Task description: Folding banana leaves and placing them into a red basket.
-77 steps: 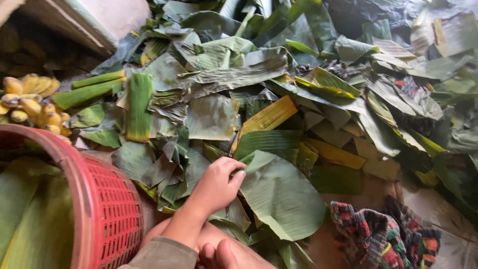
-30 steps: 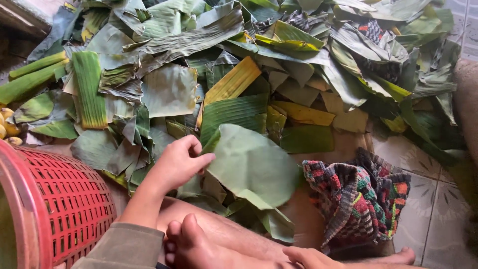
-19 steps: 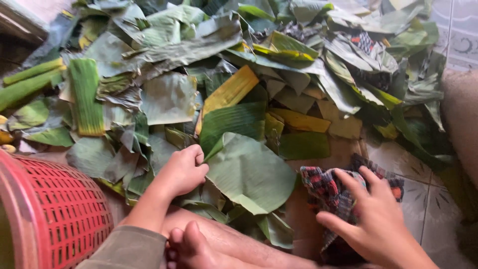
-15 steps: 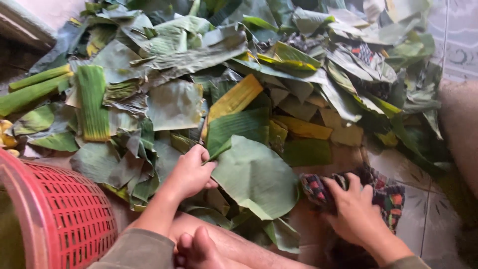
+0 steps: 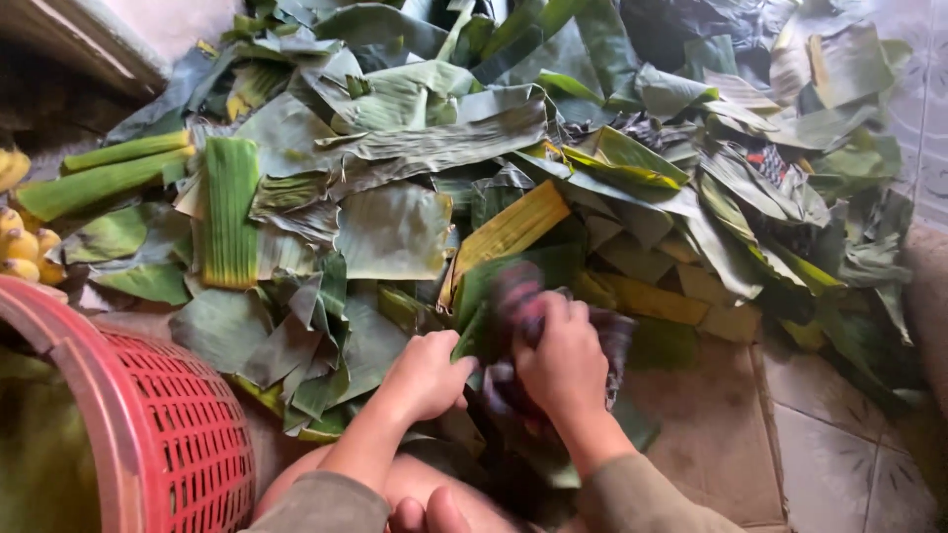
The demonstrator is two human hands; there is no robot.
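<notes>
Cloth brought onto the banana leaf, low centre of the frame.

The right hand (image 5: 565,360), which had been gripping the patterned cloth (image 5: 518,306) at lower right, now pressed it, blurred and probably mid-wipe, on the banana leaf (image 5: 499,286); the left hand (image 5: 427,373) stayed curled, pinning the leaf's edge. A red plastic basket (image 5: 168,424) sat lower left, bananas (image 5: 20,257) at the left edge.
</notes>
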